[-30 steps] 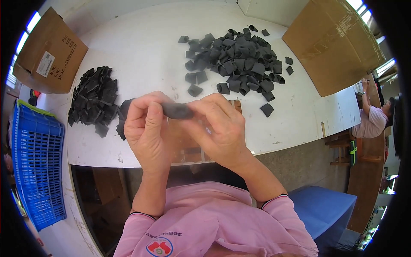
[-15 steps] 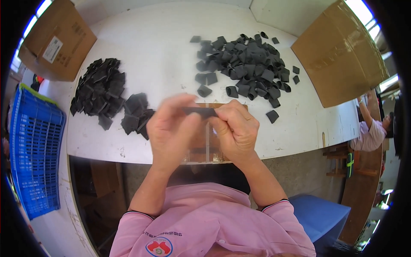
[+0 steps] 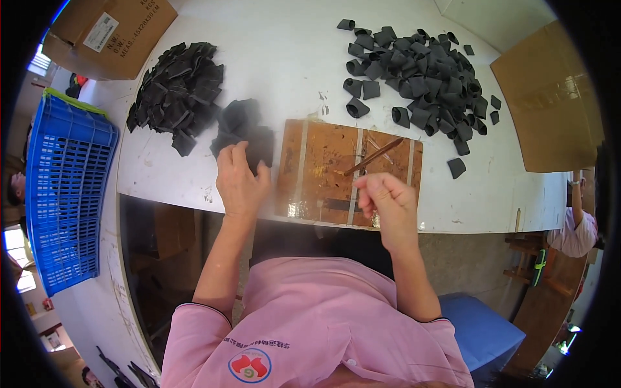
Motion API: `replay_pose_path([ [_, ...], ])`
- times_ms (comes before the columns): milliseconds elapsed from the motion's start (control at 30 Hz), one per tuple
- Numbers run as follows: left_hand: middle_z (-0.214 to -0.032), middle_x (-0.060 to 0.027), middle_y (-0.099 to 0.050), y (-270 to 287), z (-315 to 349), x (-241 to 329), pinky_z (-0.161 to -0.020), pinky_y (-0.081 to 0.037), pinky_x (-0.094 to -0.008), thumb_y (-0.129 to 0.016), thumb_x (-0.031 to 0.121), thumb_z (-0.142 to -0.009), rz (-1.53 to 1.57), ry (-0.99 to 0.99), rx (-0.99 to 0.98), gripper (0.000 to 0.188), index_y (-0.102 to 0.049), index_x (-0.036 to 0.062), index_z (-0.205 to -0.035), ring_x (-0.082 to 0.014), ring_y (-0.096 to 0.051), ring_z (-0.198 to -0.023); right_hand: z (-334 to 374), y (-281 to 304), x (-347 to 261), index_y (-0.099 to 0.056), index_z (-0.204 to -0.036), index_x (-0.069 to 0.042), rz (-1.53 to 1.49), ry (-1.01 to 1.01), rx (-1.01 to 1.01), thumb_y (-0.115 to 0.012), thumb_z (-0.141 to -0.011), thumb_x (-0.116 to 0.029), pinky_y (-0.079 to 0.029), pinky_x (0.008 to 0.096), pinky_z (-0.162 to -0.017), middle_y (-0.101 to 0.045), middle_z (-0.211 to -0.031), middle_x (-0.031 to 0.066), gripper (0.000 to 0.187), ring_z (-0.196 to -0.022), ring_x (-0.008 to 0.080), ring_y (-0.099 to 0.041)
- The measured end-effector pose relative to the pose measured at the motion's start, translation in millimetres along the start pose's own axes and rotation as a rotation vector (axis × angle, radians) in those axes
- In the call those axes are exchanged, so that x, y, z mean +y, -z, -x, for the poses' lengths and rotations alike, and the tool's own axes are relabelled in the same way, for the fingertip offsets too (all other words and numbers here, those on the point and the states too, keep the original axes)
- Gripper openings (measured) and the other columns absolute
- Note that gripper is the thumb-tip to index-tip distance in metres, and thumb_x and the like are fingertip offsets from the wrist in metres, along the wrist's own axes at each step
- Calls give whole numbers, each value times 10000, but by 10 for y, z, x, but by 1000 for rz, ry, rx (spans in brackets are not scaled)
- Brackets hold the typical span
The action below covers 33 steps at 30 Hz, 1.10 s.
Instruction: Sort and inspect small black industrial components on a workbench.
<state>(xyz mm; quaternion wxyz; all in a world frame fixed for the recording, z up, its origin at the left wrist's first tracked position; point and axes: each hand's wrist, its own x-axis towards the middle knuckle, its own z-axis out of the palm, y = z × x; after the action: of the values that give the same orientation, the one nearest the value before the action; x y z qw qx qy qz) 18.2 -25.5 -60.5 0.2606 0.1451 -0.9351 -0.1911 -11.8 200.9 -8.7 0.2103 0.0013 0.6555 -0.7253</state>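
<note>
My left hand (image 3: 240, 181) is at the near edge of a small heap of dark grey fabric pieces (image 3: 242, 119). Its fingertips touch the heap, and its thumb stands apart from the fingers. My right hand (image 3: 391, 204) hovers over the near right part of a brown board (image 3: 317, 161), fingers curled and thumb pressed against them. Whatever those fingers hold, if anything, is hidden. Just beyond them a thin dark brown stick (image 3: 375, 156) lies slantwise across the board.
Flat dark pieces (image 3: 178, 90) form a larger pile at the left. Looped, tube-like dark pieces (image 3: 420, 84) are heaped at the right. Cardboard boxes (image 3: 139, 35) (image 3: 550, 97) stand at both sides. A blue plastic basket (image 3: 71, 194) is at far left; another person (image 3: 574, 229) sits at far right.
My hands have parted from the dark piece they held together. My left hand has gone left to the small heap; the right is lower over the board. The view has shifted, uncovering board and stick.
</note>
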Motion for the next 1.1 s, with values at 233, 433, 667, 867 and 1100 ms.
replay_pose_path([
  [233,-827,-139,-489,-90,-19,-209,-593,-424,-370,-573,-1,-718,91,-48,-40,70,-519,10,-761,-315,-517,-701,85,-137,141,-590,-855,13,176,-17,-189,-483,-873,-174,-358,162,-489,-524,-627,-6,216,-535,37,-433],
  [433,-957,-162,-506,186,180,349,-602,-459,-263,-608,-105,-650,470,-529,-19,205,-585,4,-822,-210,-537,-745,-37,-268,231,-547,-988,-3,-446,-499,-283,-448,-883,-354,-437,249,-560,-585,-816,77,380,-676,136,-545],
  [667,-892,-115,-556,348,331,819,-619,-458,-252,-590,-3,-705,1421,376,-196,199,-523,-5,-893,-184,-549,-679,-41,-175,190,-544,-880,-10,-607,-291,-156,-533,-851,-179,-498,241,-594,-585,-789,54,171,-663,107,-577],
  [867,-672,-74,-573,373,182,767,-477,-433,-196,-555,67,-783,1569,782,-726,98,-534,3,-853,-108,-550,-555,1,-76,178,-551,-872,-16,-557,-217,-153,-554,-836,-164,-468,204,-552,-582,-762,32,152,-631,84,-561],
  [1100,-613,-54,-577,367,223,792,-432,-412,-181,-584,56,-783,1531,852,-784,52,-562,9,-775,-84,-525,-487,19,-4,188,-563,-884,-34,-275,-194,-120,-594,-808,-189,-422,208,-506,-572,-742,11,175,-598,63,-518],
])
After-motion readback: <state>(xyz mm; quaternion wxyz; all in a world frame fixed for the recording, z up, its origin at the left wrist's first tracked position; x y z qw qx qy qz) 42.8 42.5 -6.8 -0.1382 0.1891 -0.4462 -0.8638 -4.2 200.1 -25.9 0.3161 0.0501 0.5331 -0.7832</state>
